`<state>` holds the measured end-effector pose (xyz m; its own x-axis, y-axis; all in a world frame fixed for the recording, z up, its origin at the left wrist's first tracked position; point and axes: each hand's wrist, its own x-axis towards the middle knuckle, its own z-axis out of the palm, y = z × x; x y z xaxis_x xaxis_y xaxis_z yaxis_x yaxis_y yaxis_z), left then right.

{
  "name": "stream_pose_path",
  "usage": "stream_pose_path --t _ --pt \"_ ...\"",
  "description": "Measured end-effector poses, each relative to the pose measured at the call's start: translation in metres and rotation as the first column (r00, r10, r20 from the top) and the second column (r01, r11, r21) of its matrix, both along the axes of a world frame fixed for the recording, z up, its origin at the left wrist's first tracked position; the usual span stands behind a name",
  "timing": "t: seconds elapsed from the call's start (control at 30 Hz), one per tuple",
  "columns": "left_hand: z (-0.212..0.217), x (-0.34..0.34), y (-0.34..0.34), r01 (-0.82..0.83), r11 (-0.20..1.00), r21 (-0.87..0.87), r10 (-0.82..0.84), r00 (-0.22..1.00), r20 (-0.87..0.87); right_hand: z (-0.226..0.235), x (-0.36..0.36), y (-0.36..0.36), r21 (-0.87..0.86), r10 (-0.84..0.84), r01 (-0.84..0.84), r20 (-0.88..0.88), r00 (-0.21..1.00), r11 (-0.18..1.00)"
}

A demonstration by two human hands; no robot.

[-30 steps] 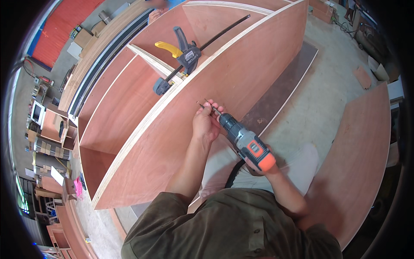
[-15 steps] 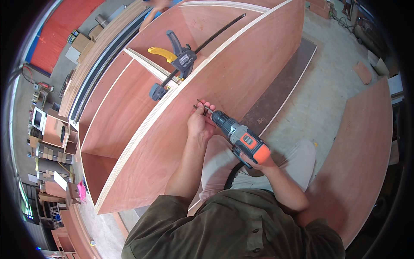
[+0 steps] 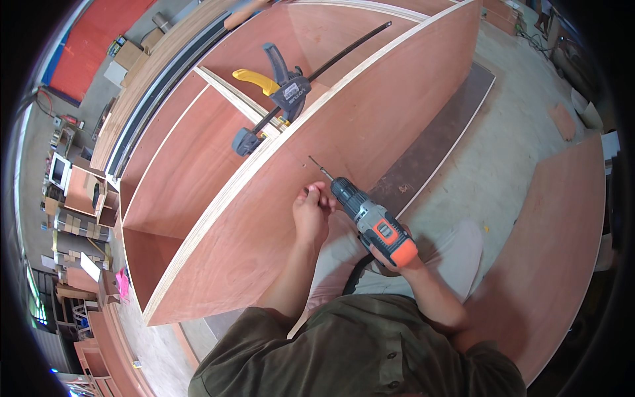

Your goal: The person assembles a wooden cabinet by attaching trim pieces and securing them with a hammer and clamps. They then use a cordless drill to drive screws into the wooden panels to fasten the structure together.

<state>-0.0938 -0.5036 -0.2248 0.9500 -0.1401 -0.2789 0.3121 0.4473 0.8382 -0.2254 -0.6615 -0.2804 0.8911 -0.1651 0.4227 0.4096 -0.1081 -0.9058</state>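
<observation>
My right hand (image 3: 397, 255) grips the handle of a grey and orange cordless drill (image 3: 376, 223). From its black chuck a long thin bit (image 3: 322, 169) points up and left, its tip close to the outer face of a reddish plywood panel (image 3: 370, 126). Whether the tip touches the wood, I cannot tell. Beside the chuck, my left hand (image 3: 312, 212) is closed, thumb and fingers pressed together; what they may hold is hidden. Above both hands a bar clamp (image 3: 289, 92) with a yellow trigger sits across the panel's pale top edge and the divider behind it.
Another person's arm (image 3: 246, 13) reaches in at the far edge of the wooden carcass. A loose plywood board (image 3: 549, 258) stands to my right. A dark board (image 3: 440, 135) lies beneath the panel. Cartons and wooden pieces (image 3: 83, 198) fill the left side.
My left hand has moved away from the drill bit and its fingers have curled in. The bit's shaft now shows freely. The other person's arm has shifted.
</observation>
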Motion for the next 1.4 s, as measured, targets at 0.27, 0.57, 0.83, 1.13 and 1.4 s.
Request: stream_pose_path --t 0.27,0.57,0.83,1.13,1.4 --pt "-0.003 -0.041 0.001 0.390 0.916 0.089 -0.399 0.909 0.118 0.001 -0.001 0.000 0.002 0.011 -0.011 -0.061 0.998 1.000" --pt "0.001 -0.046 -0.014 0.541 0.824 -0.171 -0.546 0.838 0.019 0.024 0.001 0.003 -0.008 0.013 -0.014 -0.137 0.990 1.000" --pt "-0.008 -0.053 -0.011 0.521 0.827 -0.211 -0.525 0.850 0.043 0.036 -0.001 0.004 -0.106 0.006 -0.023 -0.164 0.986 0.994" --pt "-0.004 -0.053 -0.011 0.535 0.791 -0.295 -0.546 0.836 0.051 0.052 0.000 0.006 0.169 0.096 -0.036 -0.364 0.926 0.985" --pt "-0.009 -0.054 -0.010 0.529 0.776 -0.344 -0.550 0.834 0.040 0.048 0.000 0.008 0.225 0.125 -0.055 -0.309 0.943 0.973"
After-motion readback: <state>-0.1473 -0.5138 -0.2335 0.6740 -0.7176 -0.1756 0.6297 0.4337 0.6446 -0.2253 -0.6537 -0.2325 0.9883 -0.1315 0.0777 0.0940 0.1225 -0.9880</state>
